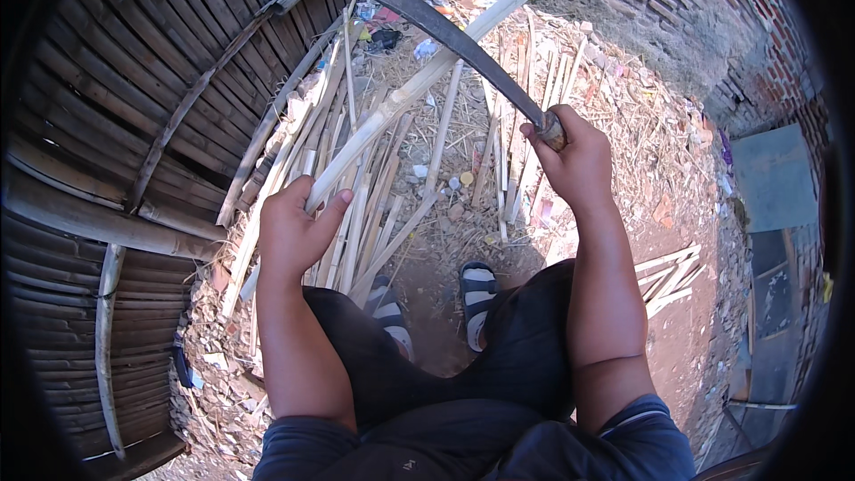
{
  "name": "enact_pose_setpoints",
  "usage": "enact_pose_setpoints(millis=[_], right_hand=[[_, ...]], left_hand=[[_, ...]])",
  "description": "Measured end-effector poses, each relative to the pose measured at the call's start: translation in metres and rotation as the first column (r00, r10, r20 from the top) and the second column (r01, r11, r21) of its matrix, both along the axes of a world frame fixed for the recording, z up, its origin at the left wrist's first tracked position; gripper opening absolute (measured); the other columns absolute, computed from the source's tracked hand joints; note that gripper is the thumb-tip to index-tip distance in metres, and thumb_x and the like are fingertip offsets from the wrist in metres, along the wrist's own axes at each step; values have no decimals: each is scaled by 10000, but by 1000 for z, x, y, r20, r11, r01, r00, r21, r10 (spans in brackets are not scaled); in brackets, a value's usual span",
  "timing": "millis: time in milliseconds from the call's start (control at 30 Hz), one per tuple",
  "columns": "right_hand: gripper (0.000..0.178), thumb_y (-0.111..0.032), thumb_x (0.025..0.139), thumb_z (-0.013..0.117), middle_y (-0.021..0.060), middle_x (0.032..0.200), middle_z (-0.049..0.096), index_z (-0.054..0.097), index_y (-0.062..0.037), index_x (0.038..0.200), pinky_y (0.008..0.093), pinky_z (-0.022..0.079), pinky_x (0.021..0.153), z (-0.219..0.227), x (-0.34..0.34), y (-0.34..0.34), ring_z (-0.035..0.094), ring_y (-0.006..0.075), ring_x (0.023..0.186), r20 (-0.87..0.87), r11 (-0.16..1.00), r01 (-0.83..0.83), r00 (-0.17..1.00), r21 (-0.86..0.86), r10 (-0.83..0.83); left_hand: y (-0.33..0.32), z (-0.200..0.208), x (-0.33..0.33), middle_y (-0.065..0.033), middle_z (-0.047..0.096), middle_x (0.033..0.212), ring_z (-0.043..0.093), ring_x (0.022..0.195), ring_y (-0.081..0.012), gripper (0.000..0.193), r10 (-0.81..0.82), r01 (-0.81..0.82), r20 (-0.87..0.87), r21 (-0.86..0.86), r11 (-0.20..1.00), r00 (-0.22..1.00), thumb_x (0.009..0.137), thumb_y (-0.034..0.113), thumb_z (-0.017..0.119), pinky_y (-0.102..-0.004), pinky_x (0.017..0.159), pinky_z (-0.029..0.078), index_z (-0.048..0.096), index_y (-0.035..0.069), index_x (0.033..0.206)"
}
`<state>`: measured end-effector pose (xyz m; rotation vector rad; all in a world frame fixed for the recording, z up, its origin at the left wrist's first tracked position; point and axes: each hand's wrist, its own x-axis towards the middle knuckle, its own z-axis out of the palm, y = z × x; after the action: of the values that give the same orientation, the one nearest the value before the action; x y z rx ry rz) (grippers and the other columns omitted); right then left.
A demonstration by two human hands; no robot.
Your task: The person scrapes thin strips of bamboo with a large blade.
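My left hand (298,227) is closed around the near end of a long pale bamboo strip (392,107), its thumb lying along the side. The strip slants up and away to the right, toward the brick wall. In my right hand (574,151) is the short handle of a machete (472,52) with a long, dark, curved blade. That blade points to the far left and crosses over the strip around its middle; whether the two touch I cannot tell. The fingers wrapped under both things are partly hidden.
Split bamboo strips (374,196) lie in a pile on the left, with more strips (525,116) ahead and a small bundle (668,276) at right. A bamboo slat wall (160,80) stands left, a brick wall (659,0) beyond. Litter and shavings cover the ground around my sandalled feet (478,298).
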<state>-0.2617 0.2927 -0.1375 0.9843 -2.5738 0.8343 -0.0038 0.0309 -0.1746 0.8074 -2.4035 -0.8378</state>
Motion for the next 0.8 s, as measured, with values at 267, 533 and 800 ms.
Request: enact_pose_setpoints(millis=[267, 533, 800], right_hand=[[355, -147, 719, 860, 100, 824, 695, 669, -100, 1014, 439, 552, 672, -8, 11, -8, 709, 333, 780, -256, 946, -308, 911, 101, 323], [283, -307, 924, 829, 156, 743, 697, 699, -58, 957, 420, 508, 597, -6, -21, 8, 691, 335, 655, 25, 974, 118, 993, -194, -116], [296, -159, 722, 862, 96, 778, 677, 677, -110, 947, 458, 534, 655, -14, 12, -13, 686, 343, 733, -236, 936, -353, 908, 13, 346]], left_hand=[[5, 1, -1, -80, 619, 618, 547, 562, -154, 434, -82, 78, 19, 168, 983, 996, 877, 375, 878, -347, 563, 458, 682, -6, 808], [2, 9, 4, -16, 588, 644, 505, 632, -75, 334, -99, 84, 80, 179, 980, 992, 891, 261, 855, -304, 575, 434, 680, -21, 858], [10, 2, -3, -41, 631, 654, 534, 621, -91, 358, -114, 113, -9, 253, 961, 993, 885, 299, 871, -313, 585, 457, 712, -22, 894]])
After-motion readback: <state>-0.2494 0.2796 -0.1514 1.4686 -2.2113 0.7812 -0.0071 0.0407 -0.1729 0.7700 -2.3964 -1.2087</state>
